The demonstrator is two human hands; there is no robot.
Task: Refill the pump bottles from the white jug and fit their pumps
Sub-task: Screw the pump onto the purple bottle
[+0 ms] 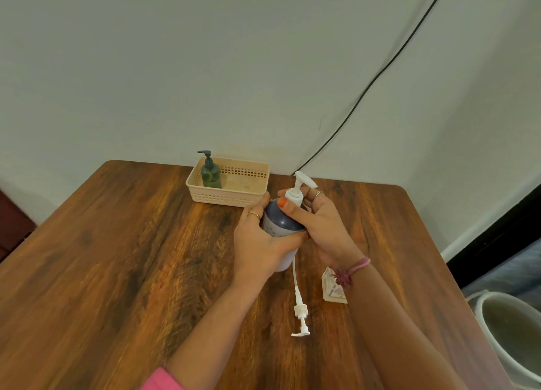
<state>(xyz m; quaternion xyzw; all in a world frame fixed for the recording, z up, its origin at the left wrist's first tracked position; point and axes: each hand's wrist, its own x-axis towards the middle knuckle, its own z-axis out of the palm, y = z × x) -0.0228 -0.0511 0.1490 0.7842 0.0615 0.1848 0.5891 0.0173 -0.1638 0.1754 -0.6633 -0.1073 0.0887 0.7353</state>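
A white and blue-grey pump bottle stands near the middle of the wooden table. My left hand wraps around its body from the left. My right hand grips the collar of the white pump sitting on the bottle's neck, thumb across the shoulder. A second white pump with its long tube lies loose on the table just in front of the bottle. A dark green pump bottle with its pump on stands in the beige basket. No white jug is in view.
The basket sits at the table's far edge against the wall. A small white carton lies under my right wrist. A white bucket stands on the floor at the right. A black cable runs down the wall.
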